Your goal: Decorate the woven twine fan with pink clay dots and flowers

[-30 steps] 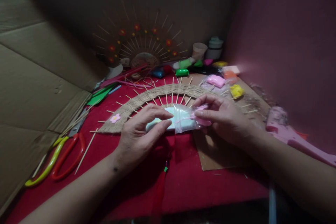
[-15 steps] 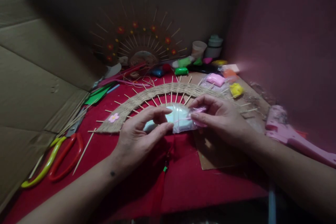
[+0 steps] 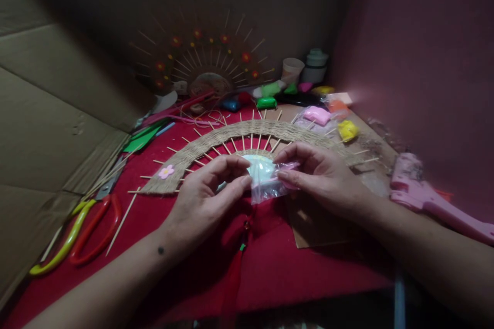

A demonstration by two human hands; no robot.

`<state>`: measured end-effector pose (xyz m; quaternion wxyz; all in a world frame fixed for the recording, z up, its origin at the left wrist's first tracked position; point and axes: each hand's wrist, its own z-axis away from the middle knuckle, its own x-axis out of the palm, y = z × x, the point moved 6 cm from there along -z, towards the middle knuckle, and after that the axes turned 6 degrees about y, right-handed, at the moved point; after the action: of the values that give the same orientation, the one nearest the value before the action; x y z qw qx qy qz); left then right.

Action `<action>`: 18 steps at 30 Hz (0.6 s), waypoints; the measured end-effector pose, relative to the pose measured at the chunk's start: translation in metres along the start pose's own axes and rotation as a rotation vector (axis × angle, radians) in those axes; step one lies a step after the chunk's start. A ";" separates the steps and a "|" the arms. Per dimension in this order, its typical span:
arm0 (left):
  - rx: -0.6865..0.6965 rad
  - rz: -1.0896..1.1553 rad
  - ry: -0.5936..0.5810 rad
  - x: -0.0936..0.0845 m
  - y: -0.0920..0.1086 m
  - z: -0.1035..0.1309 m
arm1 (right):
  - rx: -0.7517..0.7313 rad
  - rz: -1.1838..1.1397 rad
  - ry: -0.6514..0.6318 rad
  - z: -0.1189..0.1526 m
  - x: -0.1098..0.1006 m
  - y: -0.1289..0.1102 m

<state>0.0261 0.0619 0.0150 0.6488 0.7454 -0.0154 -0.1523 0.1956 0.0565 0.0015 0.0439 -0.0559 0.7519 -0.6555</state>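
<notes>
A small clear plastic bag (image 3: 264, 190) with something pink at its right end is stretched between my two hands. My left hand (image 3: 216, 180) pinches the bag's left edge between thumb and fingertips. My right hand (image 3: 314, 172) grips the right end, where the pink piece shows. Under the bag, a pale blue-green half-round (image 3: 250, 158) forms the centre of a woven fan (image 3: 219, 136) with thin sticks radiating out. A pink flower (image 3: 166, 171) lies on the fan's left end. Just below my hands runs a red tassel (image 3: 233, 272) with a bead.
Scissors (image 3: 73, 236) with yellow and red handles lie at left, a pink glue gun (image 3: 436, 198) at right. Packets of coloured clay (image 3: 316, 114), a cup (image 3: 292, 69) and a lidded bottle (image 3: 315, 66) stand behind. A second flowered fan (image 3: 210, 82) leans at the back.
The bag has tilted and shifted slightly down, baring more of the pale centre. My left fingertips have closed in on its left edge. My right hand still holds the pink end.
</notes>
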 end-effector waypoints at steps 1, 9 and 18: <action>0.002 0.010 -0.003 0.000 0.000 0.000 | -0.001 -0.001 0.000 0.000 0.000 0.000; 0.014 0.035 -0.047 0.003 0.003 0.000 | -0.057 0.025 -0.005 -0.001 0.001 -0.002; 0.090 -0.041 0.013 0.001 0.007 0.003 | -0.068 0.070 -0.007 0.001 0.002 -0.003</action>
<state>0.0273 0.0579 0.0210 0.6115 0.7749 -0.0026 -0.1600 0.1943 0.0548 0.0048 0.0677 -0.0333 0.7751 -0.6273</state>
